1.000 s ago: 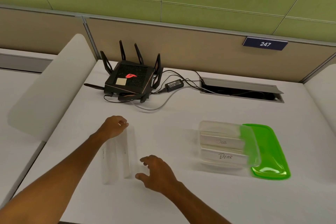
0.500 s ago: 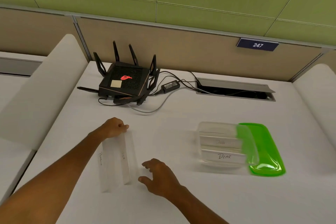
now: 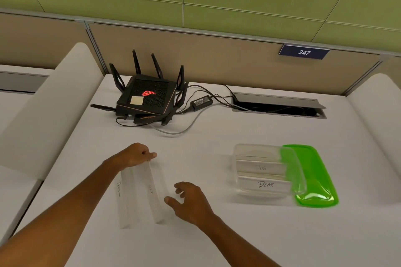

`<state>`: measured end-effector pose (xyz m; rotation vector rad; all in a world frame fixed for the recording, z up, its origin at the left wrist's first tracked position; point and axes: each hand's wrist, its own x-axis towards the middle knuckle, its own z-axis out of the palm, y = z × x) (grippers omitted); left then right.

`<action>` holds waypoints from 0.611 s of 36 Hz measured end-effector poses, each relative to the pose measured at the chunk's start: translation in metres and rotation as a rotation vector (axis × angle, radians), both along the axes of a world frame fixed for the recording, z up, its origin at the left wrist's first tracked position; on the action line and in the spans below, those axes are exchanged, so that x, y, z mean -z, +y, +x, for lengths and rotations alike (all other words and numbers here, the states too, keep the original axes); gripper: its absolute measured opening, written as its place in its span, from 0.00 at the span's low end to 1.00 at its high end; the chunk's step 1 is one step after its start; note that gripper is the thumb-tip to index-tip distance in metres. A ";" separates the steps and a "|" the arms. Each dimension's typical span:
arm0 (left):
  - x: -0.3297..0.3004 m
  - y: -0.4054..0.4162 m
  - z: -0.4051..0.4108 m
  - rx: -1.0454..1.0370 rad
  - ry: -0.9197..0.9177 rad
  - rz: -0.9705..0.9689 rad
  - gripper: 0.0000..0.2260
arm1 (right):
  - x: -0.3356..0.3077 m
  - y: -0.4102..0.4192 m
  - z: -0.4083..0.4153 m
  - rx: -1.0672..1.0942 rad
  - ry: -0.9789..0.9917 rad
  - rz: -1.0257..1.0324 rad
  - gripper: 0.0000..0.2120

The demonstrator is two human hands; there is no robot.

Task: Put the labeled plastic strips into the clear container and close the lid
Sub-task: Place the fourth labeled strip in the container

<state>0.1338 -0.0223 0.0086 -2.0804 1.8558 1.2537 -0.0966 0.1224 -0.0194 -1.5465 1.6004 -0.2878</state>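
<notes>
Two frosted plastic strips lie side by side on the white desk, one marked "Penguin" (image 3: 124,199) and one to its right (image 3: 153,191). My left hand (image 3: 135,155) pinches the far end of the right strip. My right hand (image 3: 189,200) hovers open just right of the strips' near ends, apart from them. The clear container (image 3: 265,171) sits open at the right, holding strips labeled "Dog" (image 3: 260,167) and "Bear" (image 3: 265,184). Its green lid (image 3: 312,176) leans against and under the container's right side.
A black router (image 3: 147,97) with antennas, a power brick (image 3: 200,102) and loose cables sit at the desk's back. A cable hatch (image 3: 280,105) opens at the back right. White dividers (image 3: 45,112) flank the desk.
My left hand's fingers have closed on the far end of the right strip. The right hand has barely shifted. The camera view has drifted slightly.
</notes>
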 end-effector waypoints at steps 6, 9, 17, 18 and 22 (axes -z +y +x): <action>-0.011 0.005 -0.010 -0.037 0.034 -0.026 0.17 | -0.003 -0.005 0.012 -0.014 0.054 0.117 0.54; -0.017 0.008 -0.017 -0.069 0.036 -0.027 0.17 | -0.003 -0.004 0.012 -0.028 0.111 0.080 0.52; -0.036 0.019 -0.043 -0.220 0.069 -0.049 0.18 | -0.022 -0.004 -0.005 -0.066 0.273 -0.220 0.33; -0.039 0.019 -0.047 -0.244 0.070 -0.059 0.18 | -0.026 -0.005 -0.009 -0.076 0.297 -0.260 0.31; -0.051 0.023 -0.064 -0.338 0.102 -0.101 0.18 | -0.040 -0.011 -0.025 -0.106 0.351 -0.358 0.30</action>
